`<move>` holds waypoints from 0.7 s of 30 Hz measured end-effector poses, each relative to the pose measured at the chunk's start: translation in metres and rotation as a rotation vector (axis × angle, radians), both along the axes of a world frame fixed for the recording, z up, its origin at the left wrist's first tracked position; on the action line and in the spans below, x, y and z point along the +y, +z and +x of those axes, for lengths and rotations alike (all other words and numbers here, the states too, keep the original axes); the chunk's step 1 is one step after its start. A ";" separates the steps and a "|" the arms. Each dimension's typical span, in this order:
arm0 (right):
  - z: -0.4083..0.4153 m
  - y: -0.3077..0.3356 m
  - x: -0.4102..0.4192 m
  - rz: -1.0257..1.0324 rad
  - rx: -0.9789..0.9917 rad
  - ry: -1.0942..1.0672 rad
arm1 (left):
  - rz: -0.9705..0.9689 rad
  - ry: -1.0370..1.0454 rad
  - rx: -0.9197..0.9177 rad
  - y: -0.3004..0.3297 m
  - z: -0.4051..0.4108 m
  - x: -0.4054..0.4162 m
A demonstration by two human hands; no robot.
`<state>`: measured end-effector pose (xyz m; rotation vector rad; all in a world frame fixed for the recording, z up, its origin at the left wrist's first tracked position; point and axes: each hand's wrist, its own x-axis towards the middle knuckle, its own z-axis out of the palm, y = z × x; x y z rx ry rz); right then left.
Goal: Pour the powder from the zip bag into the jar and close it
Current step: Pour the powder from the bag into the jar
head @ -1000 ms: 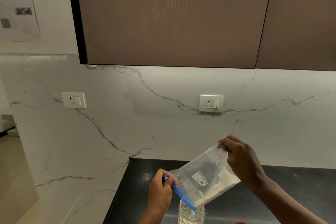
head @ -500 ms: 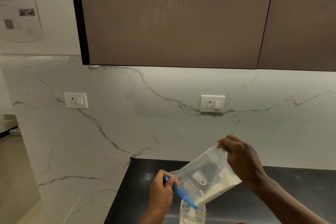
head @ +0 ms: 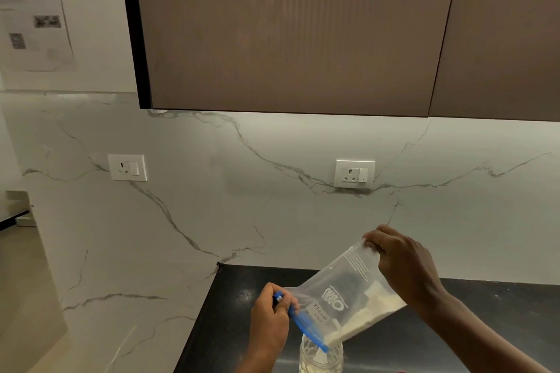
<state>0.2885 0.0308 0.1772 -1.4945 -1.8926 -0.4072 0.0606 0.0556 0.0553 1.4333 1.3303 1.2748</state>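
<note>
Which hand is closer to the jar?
Left. The left hand pinches the blue zip edge of the clear plastic bag just beside the clear glass jar; the right hand holds the bag's raised bottom corner, higher up.

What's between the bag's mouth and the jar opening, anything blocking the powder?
Nothing visible. The clear zip bag with blue seal is tilted, its low corner right over the open mouth of the clear glass jar; no lid shows.
</note>
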 end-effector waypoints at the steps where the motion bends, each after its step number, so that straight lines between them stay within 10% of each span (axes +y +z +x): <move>1: 0.000 0.000 -0.001 -0.006 -0.027 -0.011 | -0.001 0.001 -0.004 -0.001 0.000 0.000; 21: -0.003 -0.001 0.000 0.011 -0.034 -0.001 | -0.013 0.016 -0.032 -0.004 0.000 -0.001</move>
